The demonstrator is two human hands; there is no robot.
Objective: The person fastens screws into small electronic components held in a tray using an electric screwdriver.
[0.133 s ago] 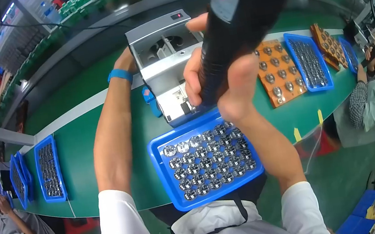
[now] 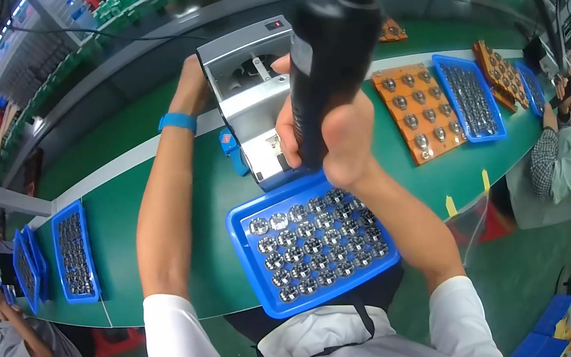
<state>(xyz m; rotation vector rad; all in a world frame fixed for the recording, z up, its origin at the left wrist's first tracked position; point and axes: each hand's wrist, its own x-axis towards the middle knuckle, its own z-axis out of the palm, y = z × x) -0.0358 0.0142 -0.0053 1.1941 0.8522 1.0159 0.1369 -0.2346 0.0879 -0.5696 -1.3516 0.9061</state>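
My right hand (image 2: 341, 133) is wrapped round a black electric screwdriver (image 2: 326, 54), holding it over the front of a grey-and-white screw feeder machine (image 2: 252, 102). The tool's tip is hidden behind my hand. My left hand (image 2: 193, 81), with a blue band at its wrist, reaches along the far left side of the machine. Its fingers are out of sight behind the casing. Just in front of the machine lies a blue tray (image 2: 244, 258) with rows of small round circuit boards (image 2: 306, 230).
To the right are an orange fixture board (image 2: 435, 145) with round metal parts and a blue tray (image 2: 503, 127). Another blue tray (image 2: 94, 281) stands at the left. Co-workers sit on both sides. A cable (image 2: 94, 33) runs behind the machine.
My right hand and the screwdriver have shifted left, and the tool stands more upright. My left forearm has moved slightly left, its hand still beside the machine.
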